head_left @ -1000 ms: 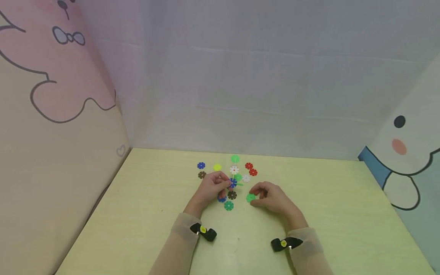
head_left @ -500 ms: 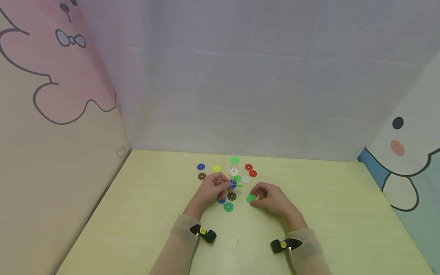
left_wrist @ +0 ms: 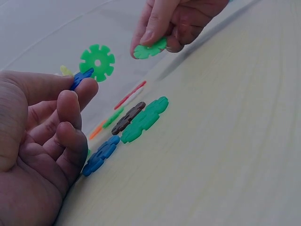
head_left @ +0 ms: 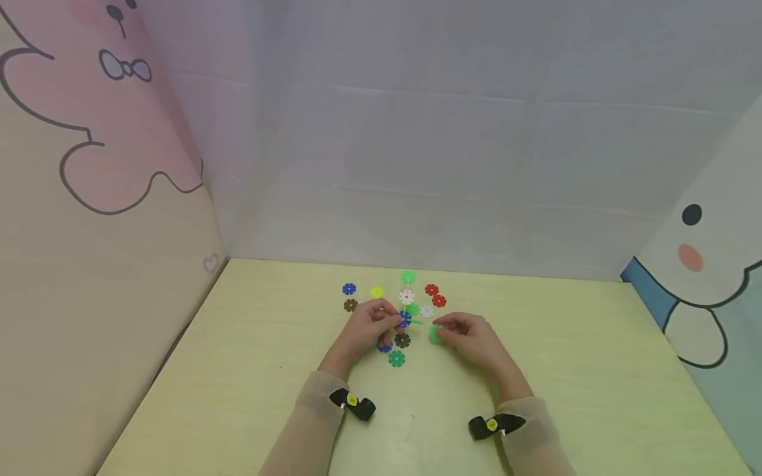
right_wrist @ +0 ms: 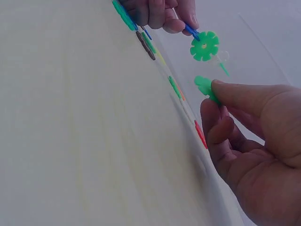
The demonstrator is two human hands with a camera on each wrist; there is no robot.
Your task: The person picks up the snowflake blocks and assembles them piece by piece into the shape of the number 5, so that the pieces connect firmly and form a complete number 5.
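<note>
My left hand [head_left: 370, 325] pinches a blue notched disc [head_left: 405, 320] between thumb and fingers, held above the table. Slotted onto that blue piece is a green notched disc [left_wrist: 97, 63]; a white disc [head_left: 407, 296] and a light green disc [head_left: 407, 277] appear joined beyond it. My right hand [head_left: 474, 338] pinches a separate green notched disc [right_wrist: 205, 86] between thumb and fingertips, a short gap away from the joined pieces. Beneath the left hand lie a brown disc [head_left: 402, 340], a teal-green disc [head_left: 396, 359] and a partly hidden blue disc [head_left: 385, 346].
More loose discs lie flat on the pale table [head_left: 238, 370]: two red discs [head_left: 438, 301], a white disc [head_left: 426, 311], a yellow disc [head_left: 377, 292], a blue disc [head_left: 349, 289] and a brown disc [head_left: 350, 305]. A pale curtain [head_left: 387, 165] hangs behind the table.
The right hand has turned its green disc and shifted its thumb over it, raising the piece slightly. The left hand keeps its grip on the blue disc, nearly still.
</note>
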